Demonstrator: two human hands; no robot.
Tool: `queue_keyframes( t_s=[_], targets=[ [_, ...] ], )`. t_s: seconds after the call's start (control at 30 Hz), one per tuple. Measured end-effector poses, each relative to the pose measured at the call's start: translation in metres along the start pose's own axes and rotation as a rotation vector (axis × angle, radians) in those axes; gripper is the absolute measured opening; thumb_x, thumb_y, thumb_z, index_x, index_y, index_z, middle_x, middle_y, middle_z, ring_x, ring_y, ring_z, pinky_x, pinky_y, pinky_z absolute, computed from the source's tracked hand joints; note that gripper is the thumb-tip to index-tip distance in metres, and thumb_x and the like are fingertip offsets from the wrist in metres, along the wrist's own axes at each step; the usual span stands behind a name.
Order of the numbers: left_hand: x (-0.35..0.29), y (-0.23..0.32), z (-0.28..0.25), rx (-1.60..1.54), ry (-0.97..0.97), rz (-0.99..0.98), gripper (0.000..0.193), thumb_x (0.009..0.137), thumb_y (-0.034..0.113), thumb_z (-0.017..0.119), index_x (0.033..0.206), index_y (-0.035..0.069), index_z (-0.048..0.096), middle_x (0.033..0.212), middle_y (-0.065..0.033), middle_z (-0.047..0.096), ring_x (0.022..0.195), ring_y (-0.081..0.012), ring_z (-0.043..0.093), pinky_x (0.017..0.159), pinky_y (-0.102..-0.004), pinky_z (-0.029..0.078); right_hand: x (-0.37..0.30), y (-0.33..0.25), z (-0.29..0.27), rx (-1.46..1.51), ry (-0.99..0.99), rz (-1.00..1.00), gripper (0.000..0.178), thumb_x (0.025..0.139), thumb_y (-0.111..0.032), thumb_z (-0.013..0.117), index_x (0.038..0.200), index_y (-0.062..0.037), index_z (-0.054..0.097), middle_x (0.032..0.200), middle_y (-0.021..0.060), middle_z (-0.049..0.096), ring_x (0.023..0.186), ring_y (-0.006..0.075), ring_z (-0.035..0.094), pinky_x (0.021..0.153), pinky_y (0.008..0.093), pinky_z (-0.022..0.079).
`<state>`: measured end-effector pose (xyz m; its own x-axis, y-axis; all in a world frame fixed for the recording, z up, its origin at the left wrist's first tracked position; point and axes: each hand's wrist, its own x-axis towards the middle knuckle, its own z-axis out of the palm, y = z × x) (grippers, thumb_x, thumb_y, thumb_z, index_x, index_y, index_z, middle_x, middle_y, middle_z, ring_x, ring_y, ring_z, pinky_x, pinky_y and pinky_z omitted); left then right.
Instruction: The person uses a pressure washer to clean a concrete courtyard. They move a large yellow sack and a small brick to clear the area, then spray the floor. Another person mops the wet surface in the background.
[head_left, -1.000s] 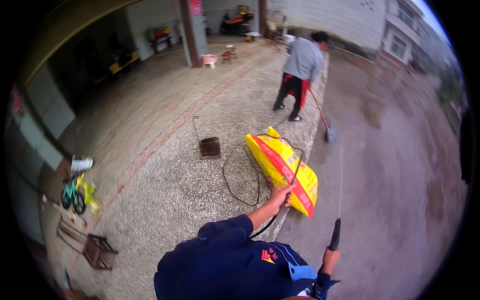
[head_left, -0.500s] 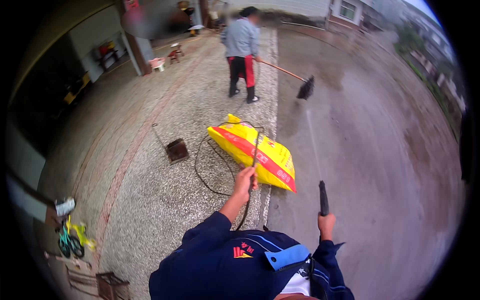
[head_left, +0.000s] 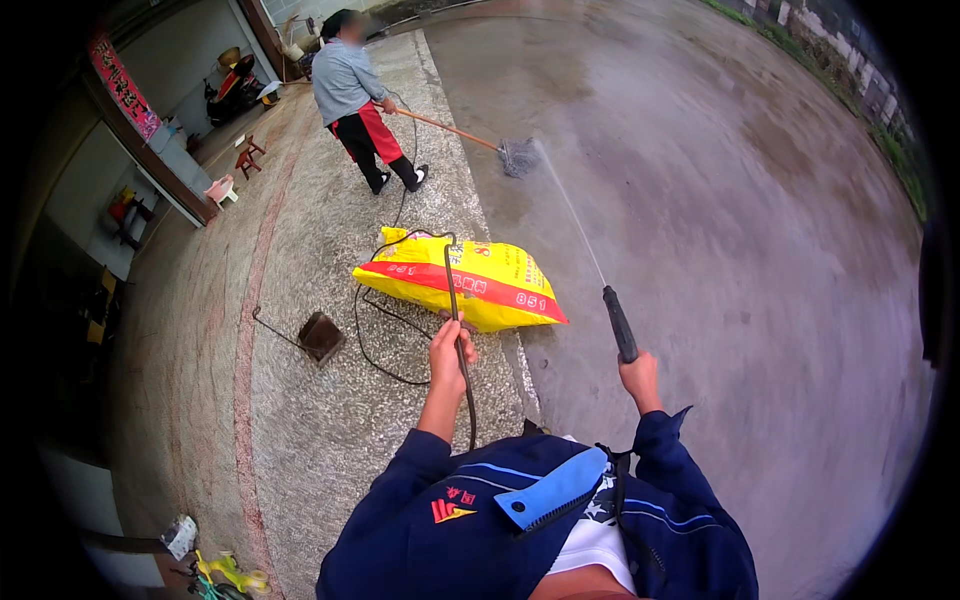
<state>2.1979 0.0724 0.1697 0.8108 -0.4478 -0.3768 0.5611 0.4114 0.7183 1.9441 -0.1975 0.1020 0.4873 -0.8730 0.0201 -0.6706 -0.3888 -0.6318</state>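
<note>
Spray wand (head_left: 618, 322) in my right grip (head_left: 641, 379), closed round its rear, sends 1 thin jet (head_left: 576, 221) onto a co-worker's mop head (head_left: 519, 159): rinsing looks under way, how much remains I cannot tell. My left grip (head_left: 449, 356) curls round the dark hose (head_left: 453, 285). The wand, black and slim, tilts forward above wet concrete (head_left: 730, 370).

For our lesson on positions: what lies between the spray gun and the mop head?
In the head view, a thin water jet runs from the spray gun toward the mop head.
</note>
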Motion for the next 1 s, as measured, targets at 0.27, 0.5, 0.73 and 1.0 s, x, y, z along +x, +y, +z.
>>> queue_keyframes(
  t_s=[0.27, 0.5, 0.73, 1.0],
  targets=[
    [-0.003, 0.003, 0.000, -0.016, -0.023, -0.006, 0.032, 0.103, 0.020, 0.050, 0.130, 0.004, 0.054, 0.074, 0.0009, 0.054, 0.053, -0.0099, 0.049, 0.045, -0.0274, 0.038, -0.001, -0.004, 0.002, -0.036, -0.080, 0.001, 0.022, 0.079, -0.020, 0.066, 0.090, -0.0008, 0.068, 0.083, 0.0284, 0.066, 0.083, 0.0482, 0.063, 0.074, 0.0549, 0.051],
    [-0.003, 0.004, -0.008, -0.025, -0.035, 0.015, 0.032, 0.103, 0.020, 0.050, 0.130, 0.003, 0.054, 0.075, 0.0012, 0.054, 0.054, -0.0103, 0.049, 0.046, -0.0278, 0.039, 0.007, -0.007, 0.006, -0.008, -0.065, -0.018, 0.020, 0.078, -0.018, 0.064, 0.090, -0.0022, 0.069, 0.084, 0.0286, 0.066, 0.084, 0.0484, 0.063, 0.075, 0.0543, 0.052],
    [-0.007, 0.004, -0.004, -0.007, 0.022, 0.018, 0.033, 0.103, 0.018, 0.051, 0.130, 0.001, 0.054, 0.074, 0.0005, 0.054, 0.052, -0.0099, 0.048, 0.045, -0.0272, 0.037, 0.004, -0.008, 0.009, -0.055, -0.142, -0.010, 0.019, 0.077, -0.015, 0.063, 0.090, -0.0023, 0.069, 0.085, 0.0290, 0.066, 0.085, 0.0488, 0.063, 0.078, 0.0555, 0.050],
    [-0.005, -0.001, -0.005, 0.009, 0.024, 0.025, 0.032, 0.102, 0.019, 0.051, 0.129, 0.002, 0.055, 0.073, 0.0007, 0.053, 0.052, -0.0101, 0.048, 0.045, -0.0275, 0.037, 0.009, -0.005, 0.008, -0.039, -0.111, 0.023, 0.020, 0.078, -0.015, 0.062, 0.091, -0.0024, 0.069, 0.087, 0.0290, 0.066, 0.088, 0.0490, 0.063, 0.078, 0.0562, 0.050]
  ],
)
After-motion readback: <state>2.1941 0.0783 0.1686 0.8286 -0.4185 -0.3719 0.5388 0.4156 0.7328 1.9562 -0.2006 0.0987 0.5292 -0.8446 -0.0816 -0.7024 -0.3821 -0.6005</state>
